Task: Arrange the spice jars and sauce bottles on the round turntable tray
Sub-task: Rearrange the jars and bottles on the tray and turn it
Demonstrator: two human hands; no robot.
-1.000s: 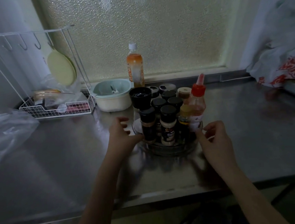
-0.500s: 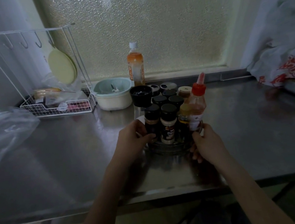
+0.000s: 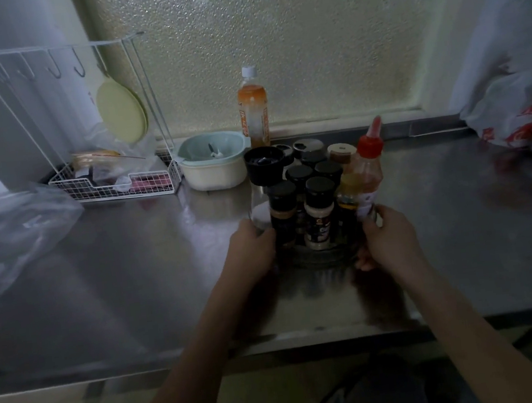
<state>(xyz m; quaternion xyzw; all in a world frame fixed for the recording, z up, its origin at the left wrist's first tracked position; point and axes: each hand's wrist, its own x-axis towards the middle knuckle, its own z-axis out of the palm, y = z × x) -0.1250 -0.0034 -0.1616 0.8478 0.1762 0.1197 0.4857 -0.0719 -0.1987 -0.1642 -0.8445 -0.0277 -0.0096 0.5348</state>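
Left hand and right hand gripped opposite sides of the tray, fingers curled round its rim; jars stood between them

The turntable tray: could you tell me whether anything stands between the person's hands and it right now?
Nothing visible does. The left hand and right hand sit at opposite sides of the turntable tray, apparently gripping its rim. The jars and bottles stand on it, beyond the fingers.
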